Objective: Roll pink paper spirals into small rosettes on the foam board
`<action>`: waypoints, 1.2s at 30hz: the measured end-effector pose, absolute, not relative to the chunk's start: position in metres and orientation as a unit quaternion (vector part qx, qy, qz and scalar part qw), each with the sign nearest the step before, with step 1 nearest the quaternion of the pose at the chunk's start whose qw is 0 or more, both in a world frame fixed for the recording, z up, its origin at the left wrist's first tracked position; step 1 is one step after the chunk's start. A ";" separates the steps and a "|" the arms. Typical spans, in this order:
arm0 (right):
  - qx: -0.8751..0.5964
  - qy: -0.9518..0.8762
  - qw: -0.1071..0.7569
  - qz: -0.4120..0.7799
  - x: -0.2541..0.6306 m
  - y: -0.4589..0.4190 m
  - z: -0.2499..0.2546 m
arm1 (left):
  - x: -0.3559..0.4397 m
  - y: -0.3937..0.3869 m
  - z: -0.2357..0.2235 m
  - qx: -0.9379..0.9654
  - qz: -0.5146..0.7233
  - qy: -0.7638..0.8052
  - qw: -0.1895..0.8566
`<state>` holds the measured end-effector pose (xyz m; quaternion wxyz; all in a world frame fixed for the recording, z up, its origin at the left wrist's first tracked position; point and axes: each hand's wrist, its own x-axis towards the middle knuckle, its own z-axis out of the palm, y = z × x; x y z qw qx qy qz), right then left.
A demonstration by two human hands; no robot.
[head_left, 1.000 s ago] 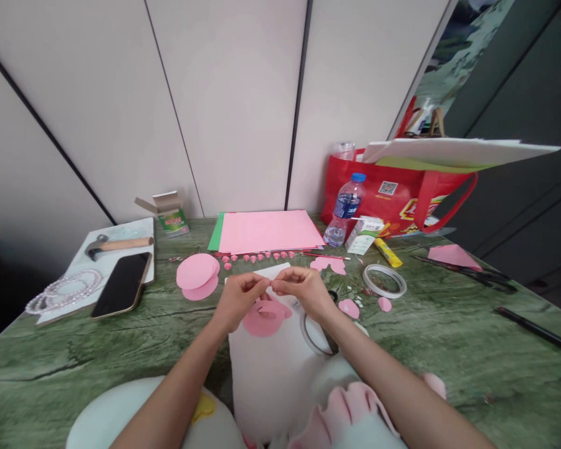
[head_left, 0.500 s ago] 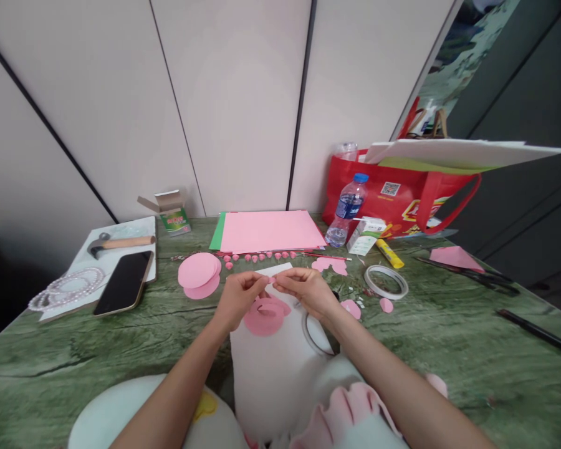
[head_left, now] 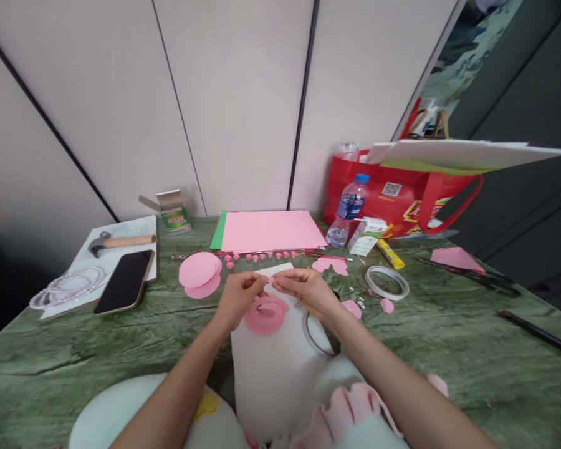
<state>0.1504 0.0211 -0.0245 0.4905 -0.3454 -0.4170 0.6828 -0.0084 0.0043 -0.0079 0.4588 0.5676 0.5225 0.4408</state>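
Above a white sheet (head_left: 266,371), my left hand (head_left: 237,299) and my right hand (head_left: 311,292) meet at the fingertips. Both are closed in a pinch on a small strip of pink paper (head_left: 269,282), mostly hidden by the fingers. Right below them lies a cut pink paper disc (head_left: 265,321) with a curled slit in its middle. A roll of tape (head_left: 314,338) stands beneath my right wrist. Round pink paper discs (head_left: 200,271) are stacked left of my left hand. Behind the hands runs a row of several small rolled pink paper buds (head_left: 262,256).
Pink paper sheets (head_left: 271,231) lie at the back. A hammer (head_left: 126,241), a phone (head_left: 125,282) and bead strings (head_left: 70,288) are at left. On the right are a bottle (head_left: 348,209), a glue stick (head_left: 391,254), another tape roll (head_left: 404,288), scissors (head_left: 486,280) and a red bag (head_left: 369,184).
Both hands stay in nearly the same spot, their fingers shifting slightly around the strip. Less pink shows below the fingertips, and the view has moved a little.
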 end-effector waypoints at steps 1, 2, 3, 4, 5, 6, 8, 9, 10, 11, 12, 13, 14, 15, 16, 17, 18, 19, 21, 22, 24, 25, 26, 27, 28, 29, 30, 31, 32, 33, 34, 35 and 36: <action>-0.348 -0.417 0.487 0.684 0.151 0.021 -0.025 | -0.009 0.004 -0.008 0.568 0.440 0.524 0.457; -0.351 -0.416 0.485 0.684 0.151 0.021 -0.025 | -0.009 0.004 -0.009 0.570 0.440 0.522 0.457; -0.354 -0.415 0.484 0.684 0.151 0.022 -0.026 | -0.009 0.004 -0.009 0.573 0.439 0.520 0.457; -0.356 -0.414 0.483 0.685 0.152 0.022 -0.026 | -0.008 0.004 -0.009 0.574 0.438 0.518 0.458; -0.356 -0.411 0.484 0.686 0.152 0.022 -0.026 | -0.008 0.004 -0.008 0.574 0.438 0.517 0.460; -0.354 -0.410 0.485 0.687 0.152 0.022 -0.026 | -0.008 0.004 -0.008 0.574 0.437 0.516 0.461; -0.348 -0.408 0.489 0.688 0.152 0.021 -0.025 | -0.008 0.003 -0.007 0.572 0.436 0.515 0.465; -0.346 -0.410 0.491 0.686 0.152 0.021 -0.025 | -0.007 0.003 -0.007 0.571 0.435 0.515 0.468; -0.345 -0.412 0.492 0.685 0.151 0.021 -0.025 | -0.007 0.003 -0.006 0.570 0.433 0.515 0.471; -0.345 -0.415 0.492 0.683 0.151 0.020 -0.025 | -0.007 0.003 -0.006 0.570 0.431 0.516 0.473; -0.346 -0.417 0.491 0.682 0.151 0.020 -0.025 | -0.007 0.002 -0.006 0.570 0.429 0.517 0.473; -0.347 -0.418 0.490 0.682 0.150 0.020 -0.025 | -0.006 0.002 -0.005 0.570 0.428 0.518 0.473; -0.347 -0.418 0.490 0.682 0.150 0.020 -0.025 | -0.006 0.002 -0.005 0.571 0.427 0.519 0.472; -0.348 -0.418 0.489 0.682 0.150 0.020 -0.025 | -0.006 0.002 -0.005 0.572 0.427 0.519 0.471; -0.347 -0.419 0.490 0.681 0.150 0.020 -0.026 | -0.006 0.002 -0.005 0.572 0.427 0.518 0.471; -0.347 -0.419 0.491 0.681 0.150 0.020 -0.026 | -0.006 0.002 -0.005 0.572 0.427 0.518 0.472; -0.346 -0.420 0.492 0.680 0.150 0.020 -0.026 | -0.006 0.002 -0.005 0.571 0.426 0.518 0.473; -0.344 -0.421 0.493 0.679 0.150 0.020 -0.027 | -0.007 0.003 -0.006 0.571 0.426 0.518 0.474; -0.341 -0.422 0.496 0.678 0.149 0.020 -0.027 | -0.007 0.003 -0.007 0.571 0.425 0.519 0.473; -0.338 -0.422 0.496 0.679 0.149 0.020 -0.027 | -0.007 0.003 -0.007 0.571 0.426 0.520 0.471; -0.335 -0.425 0.494 0.681 0.149 0.021 -0.028 | -0.008 0.004 -0.008 0.573 0.427 0.521 0.467; -0.334 -0.426 0.491 0.682 0.149 0.021 -0.028 | -0.008 0.004 -0.008 0.573 0.427 0.521 0.466; -0.335 -0.429 0.489 0.682 0.150 0.021 -0.028 | -0.007 0.004 -0.008 0.573 0.426 0.522 0.465; -0.335 -0.431 0.487 0.682 0.150 0.021 -0.028 | -0.007 0.004 -0.008 0.573 0.426 0.523 0.466; -0.336 -0.433 0.486 0.681 0.150 0.021 -0.028 | -0.007 0.004 -0.008 0.571 0.426 0.524 0.466; -0.337 -0.434 0.486 0.680 0.150 0.021 -0.028 | -0.007 0.004 -0.008 0.569 0.425 0.526 0.468; -0.337 -0.434 0.486 0.679 0.150 0.021 -0.029 | -0.007 0.004 -0.008 0.568 0.425 0.527 0.469; -0.338 -0.433 0.487 0.679 0.150 0.021 -0.028 | -0.007 0.004 -0.008 0.567 0.425 0.527 0.470; -0.339 -0.431 0.488 0.679 0.150 0.021 -0.028 | -0.007 0.004 -0.008 0.566 0.426 0.526 0.471; -0.341 -0.428 0.490 0.679 0.151 0.021 -0.028 | -0.007 0.004 -0.008 0.567 0.426 0.524 0.471; -0.342 -0.425 0.491 0.680 0.151 0.021 -0.028 | -0.007 0.004 -0.009 0.569 0.427 0.522 0.471; -0.344 -0.422 0.492 0.680 0.151 0.021 -0.028 | -0.007 0.004 -0.009 0.571 0.428 0.521 0.469; -0.346 -0.420 0.492 0.679 0.151 0.021 -0.028 | -0.007 0.004 -0.010 0.571 0.429 0.521 0.468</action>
